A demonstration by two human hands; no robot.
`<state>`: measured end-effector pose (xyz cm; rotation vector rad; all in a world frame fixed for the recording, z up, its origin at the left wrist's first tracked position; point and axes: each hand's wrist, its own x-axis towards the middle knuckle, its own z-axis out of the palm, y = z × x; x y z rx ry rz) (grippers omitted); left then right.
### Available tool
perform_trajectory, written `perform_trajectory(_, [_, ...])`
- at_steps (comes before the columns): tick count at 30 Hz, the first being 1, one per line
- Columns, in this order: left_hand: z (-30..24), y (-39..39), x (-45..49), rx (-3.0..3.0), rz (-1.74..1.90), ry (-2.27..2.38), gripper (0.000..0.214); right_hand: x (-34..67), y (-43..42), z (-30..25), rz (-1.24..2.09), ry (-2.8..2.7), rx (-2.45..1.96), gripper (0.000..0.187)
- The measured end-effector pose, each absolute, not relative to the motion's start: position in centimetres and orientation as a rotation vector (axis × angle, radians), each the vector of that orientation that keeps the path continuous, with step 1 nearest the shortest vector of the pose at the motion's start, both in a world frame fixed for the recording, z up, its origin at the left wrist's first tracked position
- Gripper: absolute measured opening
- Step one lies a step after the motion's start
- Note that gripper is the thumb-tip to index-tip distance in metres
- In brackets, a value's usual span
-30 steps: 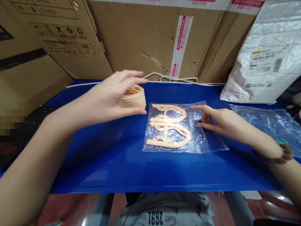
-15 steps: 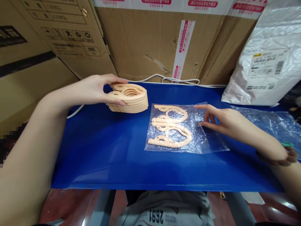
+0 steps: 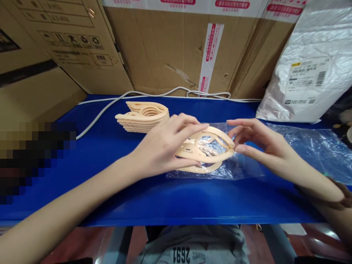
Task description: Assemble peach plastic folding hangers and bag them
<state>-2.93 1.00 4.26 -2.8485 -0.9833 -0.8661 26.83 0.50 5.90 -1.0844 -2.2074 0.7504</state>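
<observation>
A peach plastic folding hanger, folded into a loop, is in my left hand, thumb on the near side and fingers on the far side. At the hanger's right end, the thumb and curled fingers of my right hand close on its tip, with the index finger stretched out above. Beneath it lies a clear plastic bag with flat peach hangers inside, partly hidden by the held hanger and my left hand. A stack of folded hangers stands on the blue table to the left.
Cardboard boxes line the back of the blue table. A white cable runs along the rear. At the right stand a white parcel bag and another clear plastic bag.
My left hand has let go of the stack, which now rests on the table, and has moved right with a single hanger over the bag. My right hand meets the hanger's tip.
</observation>
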Motion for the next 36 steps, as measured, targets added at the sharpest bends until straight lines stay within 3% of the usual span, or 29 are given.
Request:
perform_trajectory(9, [2.3, 0.4, -1.7, -2.81, -0.819, -0.943, 0.083, 26.3, 0.5, 5.5, 1.179, -2.061, -1.073, 0.047])
perform_trajectory(17, [2.0, 1.2, -2.0, -2.796, -0.778, -0.955, 0.085, 26.2, 0.8, 5.4, 1.222, -2.01, -1.105, 0.046])
perform_trajectory(20, [2.0, 1.1, -2.0, -2.727, -0.769, -0.95, 0.082, 26.3, 0.8, 4.8, 1.006, -2.151, -1.059, 0.055])
perform_trajectory(24, [2.1, 0.5, -1.5, -2.648, -0.787, -0.958, 0.081, 25.9, 0.5, 4.3, 0.403, -2.439, -0.894, 0.075])
perform_trajectory(31, [1.4, -0.7, -0.1, -2.603, -0.856, -0.966, 0.072, 25.4, 0.1, 4.3, -0.159, -2.606, -0.761, 0.071])
perform_trajectory(36, [1.4, -0.4, -0.2, -2.561, -0.842, -0.993, 0.089, 26.7, 1.1, 5.4, -0.382, -2.589, -0.856, 0.066])
